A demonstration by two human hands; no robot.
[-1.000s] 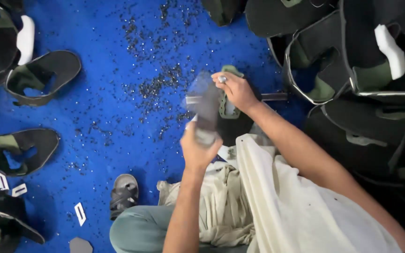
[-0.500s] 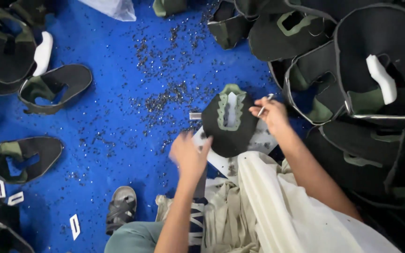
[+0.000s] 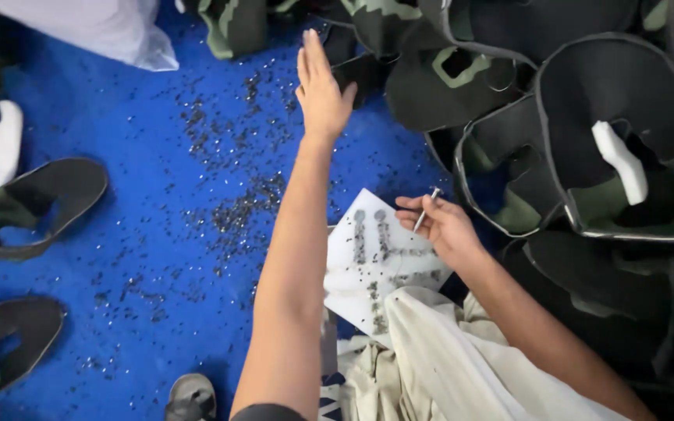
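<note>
Dark cut pieces (image 3: 587, 117) crowd the blue floor (image 3: 118, 234), strewn with black specks. A white board (image 3: 368, 265) lies by the lap. The left hand (image 3: 321, 90) reaches up, fingers spread, touching a dark piece (image 3: 364, 74). The right hand (image 3: 442, 226) pinches a thin tool (image 3: 425, 210), tip pointing up-right.

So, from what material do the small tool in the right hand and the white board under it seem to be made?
The tool in the right hand looks like metal: thin, grey, with a slight shine. The white board seems stiff plastic or card; it lies flat, matte, marked with rows of dark punch marks and specks. Neither is certain.
</note>
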